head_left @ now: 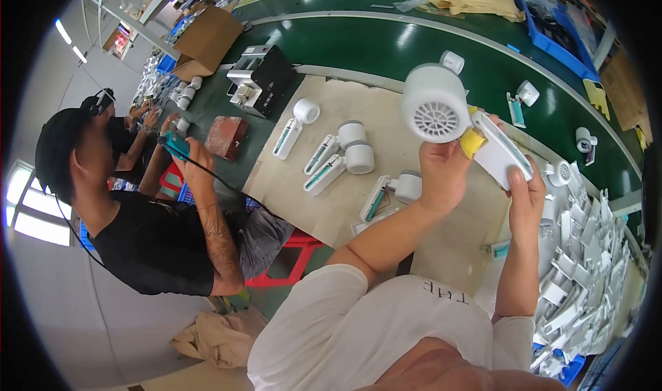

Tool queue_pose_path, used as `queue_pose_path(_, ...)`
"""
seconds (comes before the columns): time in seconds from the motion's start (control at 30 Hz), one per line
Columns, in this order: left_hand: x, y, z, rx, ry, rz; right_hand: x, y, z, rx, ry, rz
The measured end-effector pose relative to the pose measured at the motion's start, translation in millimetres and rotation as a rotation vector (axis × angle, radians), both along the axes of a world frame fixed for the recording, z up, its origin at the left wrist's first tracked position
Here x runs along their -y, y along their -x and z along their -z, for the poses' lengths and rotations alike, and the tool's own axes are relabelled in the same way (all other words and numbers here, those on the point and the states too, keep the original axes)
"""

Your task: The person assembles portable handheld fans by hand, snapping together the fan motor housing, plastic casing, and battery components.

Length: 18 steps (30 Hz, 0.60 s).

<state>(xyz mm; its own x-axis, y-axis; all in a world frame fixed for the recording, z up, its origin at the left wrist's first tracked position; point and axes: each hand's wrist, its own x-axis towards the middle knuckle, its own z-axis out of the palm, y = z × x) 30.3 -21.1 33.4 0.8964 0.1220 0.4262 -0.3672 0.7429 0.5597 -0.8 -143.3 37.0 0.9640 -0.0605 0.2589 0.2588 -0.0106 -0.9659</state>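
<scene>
Five white devices (pixel 331 158) on the mat, one cardboard box (pixel 207 41).

White handheld device (pixel 455 118) in both hands

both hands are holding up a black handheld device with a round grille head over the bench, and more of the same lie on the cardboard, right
Not quite: the handheld device is white, not black, as the head view shows. The left hand and right hand do hold it up over the bench, and more of the same lie on the cardboard.

finished units (pixel 331 158) on mat (pixel 386 108), parts pile (pixel 586 253) seemingly right.
</scene>
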Motion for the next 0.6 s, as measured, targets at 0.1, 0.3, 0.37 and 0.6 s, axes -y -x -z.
queue_pose_path(0.1,-16.9,4.5,-21.6,0.022,0.086,0.015,-11.3,-4.2,-13.0,0.383,0.17,0.079)
queue_pose_path(0.3,-80.2,-31.2,-3.5,-0.146,-0.387,-0.061,-41.7,-49.7,34.2,0.41,0.247,-0.23)
queue_pose_path(0.37,-131.0,-51.2,13.0,-0.136,-0.855,-0.171,-55.0,-72.9,33.3,-0.003,0.569,-0.567)
queue_pose_path(0.6,-267.1,-75.6,64.4,-0.458,-2.164,-0.624,-56.5,-241.0,92.5,0.102,1.011,0.165)
